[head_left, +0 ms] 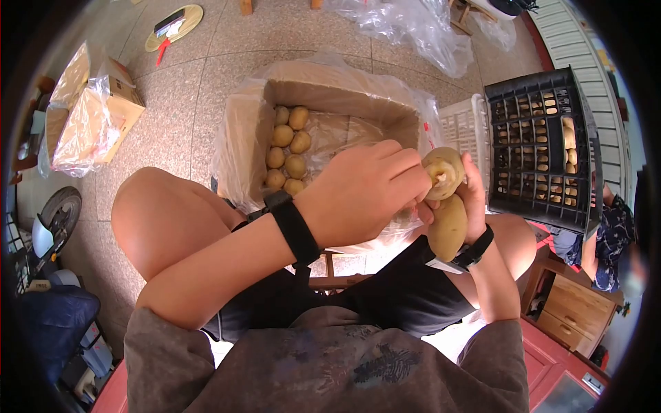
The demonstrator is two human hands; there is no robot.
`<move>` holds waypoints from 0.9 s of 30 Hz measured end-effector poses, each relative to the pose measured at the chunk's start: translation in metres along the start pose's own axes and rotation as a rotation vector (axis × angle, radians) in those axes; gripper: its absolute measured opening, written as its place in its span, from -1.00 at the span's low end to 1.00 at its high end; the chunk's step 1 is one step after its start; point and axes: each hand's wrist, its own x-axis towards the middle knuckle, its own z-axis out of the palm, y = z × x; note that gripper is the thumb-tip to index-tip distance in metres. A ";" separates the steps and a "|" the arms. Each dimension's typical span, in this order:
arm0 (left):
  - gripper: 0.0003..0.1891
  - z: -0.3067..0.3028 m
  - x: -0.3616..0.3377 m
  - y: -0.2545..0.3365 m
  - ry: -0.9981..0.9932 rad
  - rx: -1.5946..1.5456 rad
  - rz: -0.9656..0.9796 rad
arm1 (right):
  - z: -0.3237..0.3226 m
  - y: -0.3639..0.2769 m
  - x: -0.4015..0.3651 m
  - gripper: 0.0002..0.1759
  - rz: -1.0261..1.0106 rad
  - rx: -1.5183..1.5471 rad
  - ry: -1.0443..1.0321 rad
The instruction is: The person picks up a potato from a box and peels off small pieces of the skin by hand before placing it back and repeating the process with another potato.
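Note:
Two oval, yellow-brown kiwifruit are in my right hand (474, 199), whose fingers curl round them from the right. The upper kiwifruit (447, 165) turns a ringed, pale end toward my left hand; the lower kiwifruit (447, 230) hangs beneath it near my wrist. My left hand (368, 193) reaches across with bent fingers pinched together at the upper fruit's pale end. What lies between those fingertips is hidden. Below my left hand stands a cardboard box (330, 79) lined with clear plastic, with several kiwifruit (296, 165) in rows along its left side.
A black crate (540, 148) of similar fruit stands at the right, beside a white plastic basket (465, 124). Another person's arm (590, 251) shows behind the crate. At left are an open carton (103, 117) and a wheel (60, 213). Clear plastic sheeting (413, 31) lies at the back.

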 end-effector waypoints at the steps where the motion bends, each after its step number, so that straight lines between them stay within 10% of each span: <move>1: -0.88 -0.002 0.000 0.002 0.000 -0.001 0.001 | -0.001 -0.002 0.000 -0.32 -0.017 -0.017 -0.005; 27: -0.87 0.000 0.002 -0.009 0.019 0.042 0.036 | 0.005 0.006 0.003 -0.38 0.016 -0.048 0.015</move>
